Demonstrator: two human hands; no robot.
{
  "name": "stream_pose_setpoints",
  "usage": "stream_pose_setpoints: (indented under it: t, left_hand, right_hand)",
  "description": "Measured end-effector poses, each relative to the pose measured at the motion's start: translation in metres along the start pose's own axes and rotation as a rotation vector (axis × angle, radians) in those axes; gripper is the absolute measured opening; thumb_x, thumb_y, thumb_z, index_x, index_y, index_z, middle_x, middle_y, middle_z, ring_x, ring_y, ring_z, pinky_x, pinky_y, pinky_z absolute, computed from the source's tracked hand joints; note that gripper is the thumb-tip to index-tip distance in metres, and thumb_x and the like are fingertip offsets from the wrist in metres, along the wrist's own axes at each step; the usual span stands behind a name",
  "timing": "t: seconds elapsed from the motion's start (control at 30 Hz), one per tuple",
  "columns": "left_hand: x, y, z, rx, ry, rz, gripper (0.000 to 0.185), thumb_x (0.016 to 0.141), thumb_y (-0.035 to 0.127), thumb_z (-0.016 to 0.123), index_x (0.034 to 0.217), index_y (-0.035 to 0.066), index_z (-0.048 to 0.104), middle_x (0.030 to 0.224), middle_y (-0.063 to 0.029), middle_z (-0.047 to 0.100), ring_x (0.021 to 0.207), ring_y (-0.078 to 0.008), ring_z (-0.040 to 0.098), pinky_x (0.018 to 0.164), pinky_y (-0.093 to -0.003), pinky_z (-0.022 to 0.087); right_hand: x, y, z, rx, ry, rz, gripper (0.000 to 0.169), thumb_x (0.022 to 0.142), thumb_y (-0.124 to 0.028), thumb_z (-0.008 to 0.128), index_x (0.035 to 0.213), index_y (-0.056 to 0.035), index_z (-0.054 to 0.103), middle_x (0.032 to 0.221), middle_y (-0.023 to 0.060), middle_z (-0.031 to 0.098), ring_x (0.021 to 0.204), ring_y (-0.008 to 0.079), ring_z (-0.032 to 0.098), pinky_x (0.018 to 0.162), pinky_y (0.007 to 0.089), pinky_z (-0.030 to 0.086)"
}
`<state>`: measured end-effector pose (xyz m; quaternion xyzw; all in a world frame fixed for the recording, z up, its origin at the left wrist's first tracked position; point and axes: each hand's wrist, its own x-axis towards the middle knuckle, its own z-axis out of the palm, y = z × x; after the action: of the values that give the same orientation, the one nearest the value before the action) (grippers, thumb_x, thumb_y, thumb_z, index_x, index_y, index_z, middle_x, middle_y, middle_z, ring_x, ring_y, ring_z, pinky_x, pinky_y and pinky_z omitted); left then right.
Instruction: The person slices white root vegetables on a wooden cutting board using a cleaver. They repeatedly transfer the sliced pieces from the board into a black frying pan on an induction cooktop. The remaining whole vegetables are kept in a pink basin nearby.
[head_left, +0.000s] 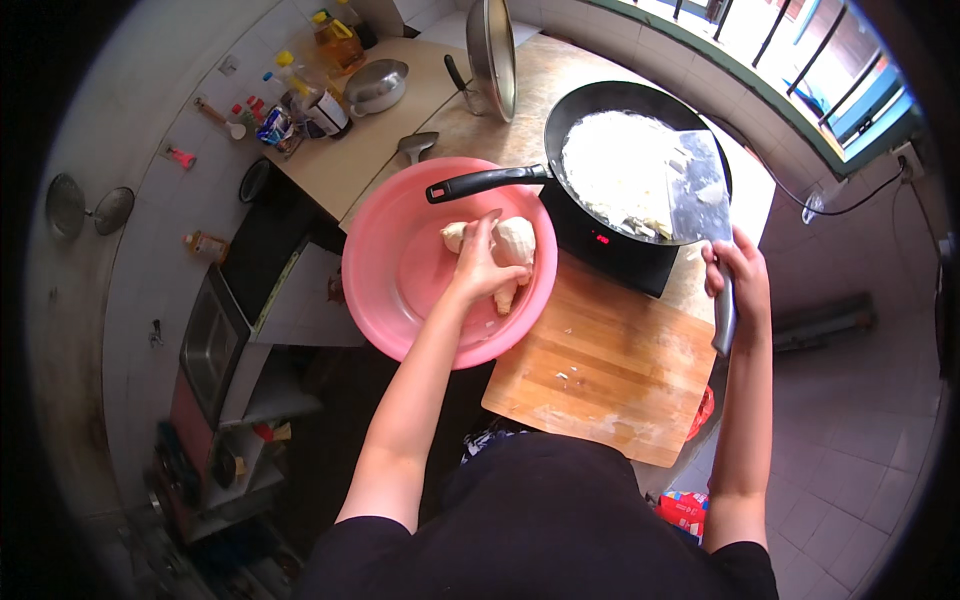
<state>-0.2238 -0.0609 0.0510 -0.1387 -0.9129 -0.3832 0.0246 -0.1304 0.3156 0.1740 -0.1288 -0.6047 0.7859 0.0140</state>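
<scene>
My left hand (480, 262) reaches into a pink plastic basin (375, 300), its fingers spread over pale, root-like pieces (514, 238); whether it grips one is unclear. My right hand (739, 274) holds a cleaver by its grey handle (724, 315). The broad blade (699, 184) is over the right side of a black frying pan (637, 94), with pale bits stuck on it. White contents and pale cut pieces (615, 172) lie in the pan, which sits on a black induction cooker (600, 259). The pan's black handle (487, 182) extends over the basin.
A wooden cutting board (600, 360) with small scraps lies in front of the cooker. Behind the basin are a spatula (417, 144), an upright pan lid (493, 60), a lidded metal dish (377, 84) and several bottles (322, 109). A cable (817, 211) runs along the right wall.
</scene>
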Motion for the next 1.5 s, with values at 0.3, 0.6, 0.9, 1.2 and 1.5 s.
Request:
stream_pose_setpoints:
  t: [0.3, 0.6, 0.9, 1.2, 1.5]
  left_hand:
    - [0.008, 0.013, 0.031, -0.321, 0.245, -0.254, 0.07, 0.058, 0.016, 0.087, 0.115, 0.011, 0.045, 0.099, -0.0127, 0.062, 0.093, -0.0283, 0.064, 0.084, -0.0412, 0.053]
    - [-0.077, 0.084, -0.041, -0.756, 0.154, -0.173, 0.06, 0.079, 0.002, 0.079, 0.121, 0.005, 0.037, 0.115, -0.0123, 0.054, 0.107, -0.0211, 0.061, 0.087, -0.0337, 0.057]
    - [-0.161, 0.107, 0.04, -0.188, 0.01, -0.109, 0.065, 0.072, 0.013, 0.087, 0.119, 0.006, 0.043, 0.119, -0.0122, 0.048, 0.108, -0.0235, 0.057, 0.089, -0.0377, 0.053]
    - [-0.178, 0.095, 0.113, -0.539, -0.051, -0.294, 0.06, 0.072, 0.026, 0.086, 0.115, 0.003, 0.051, 0.112, -0.0161, 0.055, 0.108, -0.0301, 0.052, 0.095, -0.0416, 0.044]
    - [-0.192, 0.071, 0.116, -0.649, 0.016, -0.265, 0.049, 0.083, 0.022, 0.084, 0.115, -0.001, 0.054, 0.107, -0.0081, 0.058, 0.088, -0.0131, 0.061, 0.074, -0.0266, 0.054]
  right_hand:
    - [-0.11, 0.056, 0.009, 0.168, -0.039, 0.239, 0.047, 0.093, -0.003, 0.054, 0.136, -0.0132, 0.038, 0.075, 0.0087, 0.058, 0.048, 0.0131, 0.052, 0.044, 0.0282, 0.046]
    - [-0.17, 0.171, 0.017, -0.273, -0.458, 0.526, 0.018, 0.099, -0.011, 0.053, 0.117, -0.0062, 0.055, 0.067, -0.0007, 0.053, 0.05, 0.0073, 0.049, 0.043, 0.0246, 0.04]
    - [-0.158, 0.178, -0.02, -0.551, -0.128, 0.175, 0.012, 0.097, -0.007, 0.055, 0.107, -0.0011, 0.057, 0.065, -0.0002, 0.054, 0.057, 0.0078, 0.05, 0.05, 0.027, 0.04]
    - [-0.196, 0.109, 0.014, -1.101, -0.034, -0.278, 0.017, 0.096, -0.012, 0.056, 0.112, -0.0051, 0.056, 0.074, 0.0232, 0.063, 0.072, 0.045, 0.063, 0.064, 0.0517, 0.048]
    - [-0.217, 0.109, 0.03, -1.144, -0.087, -0.217, 0.011, 0.095, -0.01, 0.055, 0.103, -0.0052, 0.049, 0.066, 0.0261, 0.058, 0.065, 0.0489, 0.059, 0.06, 0.0583, 0.043]
